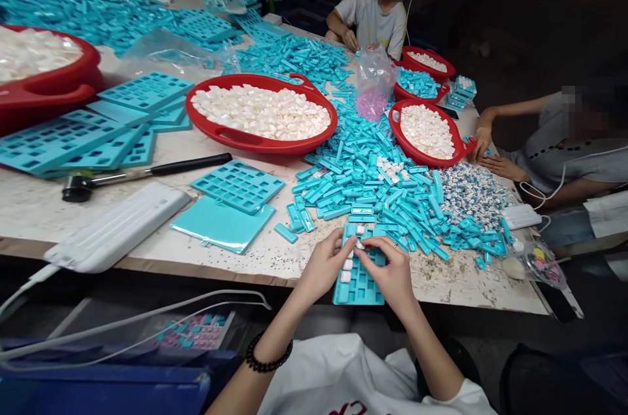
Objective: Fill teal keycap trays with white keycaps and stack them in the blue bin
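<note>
A light-blue tray (pixel 362 296) with rows of square openings lies at the table's front edge, tilted toward me. White keycaps (pixel 346 276) fill openings along its left side, with another near the top. My left hand (pixel 324 266) is closed around the tray's left edge, its thumb reaching over the upper part. From the right, my right hand (pixel 394 269) bends its fingers over the tray, thumb and fingertips closed on a small white keycap (pixel 360 245) beside my left thumb. The fingertips partly cover that keycap.
Loose blue pieces (pixel 353 169) heap beyond the tray. A red basin (pixel 230 135) of white keycaps, stacked blue trays (pixel 240 184), a black-handled tool (pixel 191 164) and a white power strip (pixel 118 228) lie leftward. Co-workers (pixel 373 16) sit across and to the right.
</note>
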`<state>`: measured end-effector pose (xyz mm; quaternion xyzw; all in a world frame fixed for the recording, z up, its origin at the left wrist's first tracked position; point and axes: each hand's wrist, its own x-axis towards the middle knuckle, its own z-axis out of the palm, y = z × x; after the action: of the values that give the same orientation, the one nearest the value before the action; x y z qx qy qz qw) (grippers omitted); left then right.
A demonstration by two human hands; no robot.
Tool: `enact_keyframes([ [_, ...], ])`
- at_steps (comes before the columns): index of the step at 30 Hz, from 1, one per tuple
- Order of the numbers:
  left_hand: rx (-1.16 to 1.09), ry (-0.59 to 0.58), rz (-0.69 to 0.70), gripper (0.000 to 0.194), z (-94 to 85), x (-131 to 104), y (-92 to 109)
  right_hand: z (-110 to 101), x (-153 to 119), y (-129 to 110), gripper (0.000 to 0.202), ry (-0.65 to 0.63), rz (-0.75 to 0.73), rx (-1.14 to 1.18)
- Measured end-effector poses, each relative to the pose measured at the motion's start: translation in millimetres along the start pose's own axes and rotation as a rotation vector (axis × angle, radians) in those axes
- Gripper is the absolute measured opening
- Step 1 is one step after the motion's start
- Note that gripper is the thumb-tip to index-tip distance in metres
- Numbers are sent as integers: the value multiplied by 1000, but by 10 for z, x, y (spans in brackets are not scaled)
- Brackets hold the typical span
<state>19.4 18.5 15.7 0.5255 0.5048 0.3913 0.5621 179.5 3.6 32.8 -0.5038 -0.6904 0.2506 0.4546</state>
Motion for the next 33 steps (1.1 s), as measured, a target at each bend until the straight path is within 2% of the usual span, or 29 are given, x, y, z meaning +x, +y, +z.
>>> enact_keyframes([
  [5, 3, -7, 1, 44, -10, -18, 47, -42, 39, -68, 6, -33, 12, 44],
  [11, -49, 17, 7, 41, -19, -11, 30, -83, 38, -23, 16, 15, -10, 57],
  [19, -87, 31, 25, 42, -92, 34, -8, 31, 47, 66, 18, 38, -153, 1],
  [24, -70, 29, 48, 40, -86, 29, -15, 0, 26, 83, 14, 7, -205, -52],
  [28, -70, 22, 51, 37, -81, 27, -10, -23, 8, 83, 12, -13, -186, -34],
  [33, -122, 15, 38, 37, -82, 26, -18, 57, -6, 87, 15, 53, -195, -41],
])
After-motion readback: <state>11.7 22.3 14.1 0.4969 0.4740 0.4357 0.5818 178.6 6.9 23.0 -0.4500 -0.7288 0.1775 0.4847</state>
